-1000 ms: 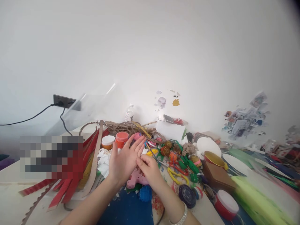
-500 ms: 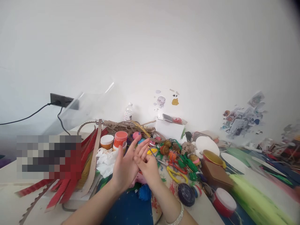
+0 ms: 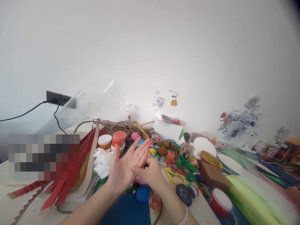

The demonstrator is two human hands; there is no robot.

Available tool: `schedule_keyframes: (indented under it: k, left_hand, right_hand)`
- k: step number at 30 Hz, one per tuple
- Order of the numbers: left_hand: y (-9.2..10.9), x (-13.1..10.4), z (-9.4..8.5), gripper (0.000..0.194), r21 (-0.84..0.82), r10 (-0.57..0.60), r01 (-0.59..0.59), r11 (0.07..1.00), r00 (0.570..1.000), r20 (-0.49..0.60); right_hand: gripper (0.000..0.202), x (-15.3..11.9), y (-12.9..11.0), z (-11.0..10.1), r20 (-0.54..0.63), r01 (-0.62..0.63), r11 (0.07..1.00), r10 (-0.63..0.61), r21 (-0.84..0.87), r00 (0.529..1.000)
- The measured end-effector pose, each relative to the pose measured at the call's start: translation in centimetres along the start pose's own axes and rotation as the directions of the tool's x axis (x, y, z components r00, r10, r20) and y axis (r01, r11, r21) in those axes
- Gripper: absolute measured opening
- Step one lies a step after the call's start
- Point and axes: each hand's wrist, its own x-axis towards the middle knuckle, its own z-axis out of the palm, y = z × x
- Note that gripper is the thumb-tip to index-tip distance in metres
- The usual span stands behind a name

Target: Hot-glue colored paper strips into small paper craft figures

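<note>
Tissue (image 3: 103,162) lies left of the left hand (image 3: 123,170), its palm open and thumb spread. Below the fingers sits the blue coil (image 3: 142,194), likely light and springy, best held round its sides. The right hand's (image 3: 150,174) fingers curl against that palm; whether pinching anything, I cannot tell.

A white wall (image 3: 140,47) is rising behind the pale surface (image 3: 7,212); clustered stickers (image 3: 239,123) and a dark socket strip (image 3: 61,99) are showing along it, and diffuse light is spreading.
</note>
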Motion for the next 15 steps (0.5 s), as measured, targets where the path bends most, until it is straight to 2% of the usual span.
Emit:
schedule_keyframes:
  k: [2,5,7,9,11,13,15]
  left_hand:
    - [-0.4,-0.3,0.3,0.080,0.048,-0.032,0.033,0.998,0.999,-0.003]
    - [-0.7,-0.7,1.1,0.081,0.099,-0.122,0.120,0.988,0.992,0.013]
    - [-0.6,-0.8,1.5,0.084,0.109,-0.172,0.167,0.980,0.985,0.030]
    - [-0.2,-0.8,1.7,0.086,0.106,-0.179,0.174,0.979,0.983,0.038]
    - [0.3,-0.8,1.4,0.082,0.097,-0.158,0.154,0.983,0.987,0.032]
    - [0.5,-0.7,1.1,0.070,0.098,-0.147,0.144,0.985,0.989,0.022]
    - [0.5,-0.8,0.9,0.059,0.125,-0.152,0.149,0.981,0.988,0.018]
  right_hand:
    - [0.039,0.4,-0.2,-0.1,-0.121,-0.002,1.000,0.002,0.000,0.993]
    - [0.045,1.1,-0.8,-1.5,-0.251,0.042,0.974,0.016,0.223,0.968]
    - [0.057,1.4,-1.4,-3.0,-0.222,0.145,0.890,-0.050,0.432,0.974]
    - [0.075,1.2,-2.1,-4.4,-0.157,0.159,0.818,-0.085,0.554,0.984]
    - [0.084,0.6,-2.5,-5.4,-0.138,0.154,0.810,-0.091,0.566,0.986]
    - [0.080,-0.1,-2.4,-5.9,-0.136,0.183,0.843,-0.131,0.506,0.982]
    - [0.072,-0.7,-1.7,-5.8,-0.070,0.225,0.881,-0.216,0.415,0.974]
